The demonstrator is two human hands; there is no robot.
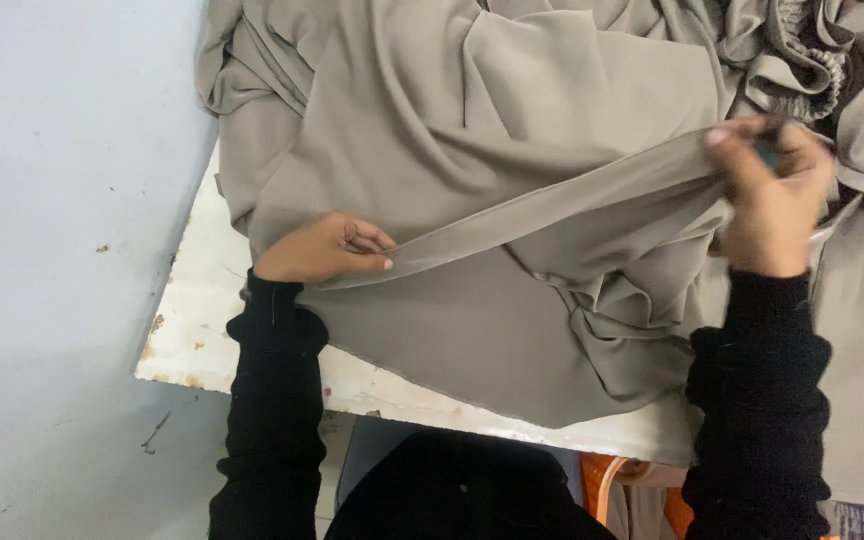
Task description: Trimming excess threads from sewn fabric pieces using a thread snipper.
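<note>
Nearest: black sleeves [272, 400] at the white table [192, 330] edge, orange chair bit [602, 480] below. Left hand [324, 248] pinches a folded edge of the taupe fabric [452, 130], fingers closed on it. Fold runs taut up to right hand [772, 195], fingers shut round same edge w/ a small dark item, can't tell what. Rest of fabric is heaped across the table, elastic ruffle [812, 80] at far right.

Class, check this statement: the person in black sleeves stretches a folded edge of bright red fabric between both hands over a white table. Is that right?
Not quite: the fabric is greyish beige, not bright red. The rest holds. In the head view, the left hand and the right hand each pinch the folded edge, stretched taut between them over the white table, and both sleeves are black.
</note>
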